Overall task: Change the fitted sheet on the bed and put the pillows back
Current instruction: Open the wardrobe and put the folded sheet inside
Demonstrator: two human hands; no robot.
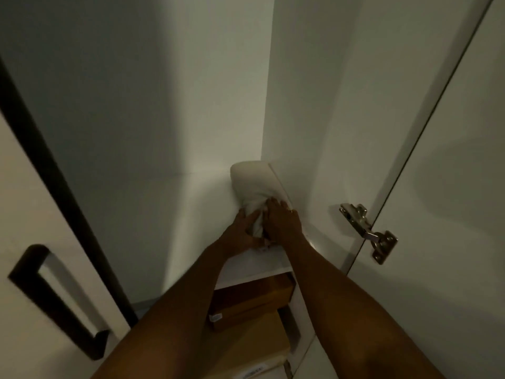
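- Just right of frame centre: a rolled, cream-coloured sheet [254,184] lying on a white shelf [262,262] inside an open cupboard, its far end deep in the corner, its right side against the cupboard's right inner wall.
- At the near, bunched end of the sheet: left hand [240,231], fingers curled round the crumpled cloth from the left side, gripping it.
- Beside it, touching the same end: right hand [282,224], laid over the top of the cloth, fingers bent down onto it and holding it.
- From the bottom edge up toward the centre: both bare forearms, converging on the sheet.
- Below the shelf, bottom centre: brown cardboard boxes [254,296] stacked in the lower compartment, a pale label [217,317] on the front of one.
- Right of centre: a metal hinge [369,232] joining the cupboard wall to the opened right door [451,187].
- Lower left: a black handle [52,302] on a white door [21,214], blurred.
- Dim, greenish light throughout; finer folds of the sheet too dark to make out.
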